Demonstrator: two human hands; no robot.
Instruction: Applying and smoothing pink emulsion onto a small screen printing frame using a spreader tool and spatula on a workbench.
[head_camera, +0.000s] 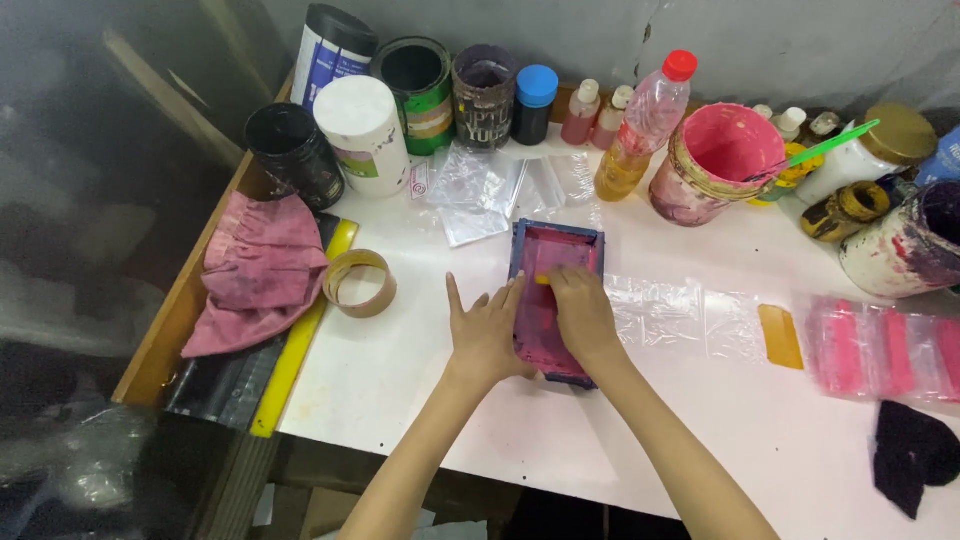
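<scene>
Two bare forearms enter from the bottom edge and converge toward the middle of the white tabletop (400, 370).

Left hand (487, 335): flat, fingers spread and extended, palm down on the tabletop, fingertips against the left rim of a small blue-framed printing screen (553, 298). It grips nothing.

Right hand (583, 315): fingers curled together, pressed down inside the screen on the pink-stained mesh. A small yellow piece shows at the fingertips; what it is cannot be made out, as the hand covers it.

The screen lies flat at mid-tabletop, its near end hidden under both hands.

Right of the screen: clear plastic bags (680, 315), a yellow scraper (780, 337), pink-printed bags (885, 350), a dark cloth (915, 455) partly cut off.

Left: a tape roll (361, 283), a pink rag (258, 275), a yellow ruler (300, 345) along the tabletop edge.

Far row: a pink-coated paint pot (715, 165) with a green stick, a red-capped bottle (640, 125), small bottles, dark and white jars (365, 130). The right-edge containers are cut off.
</scene>
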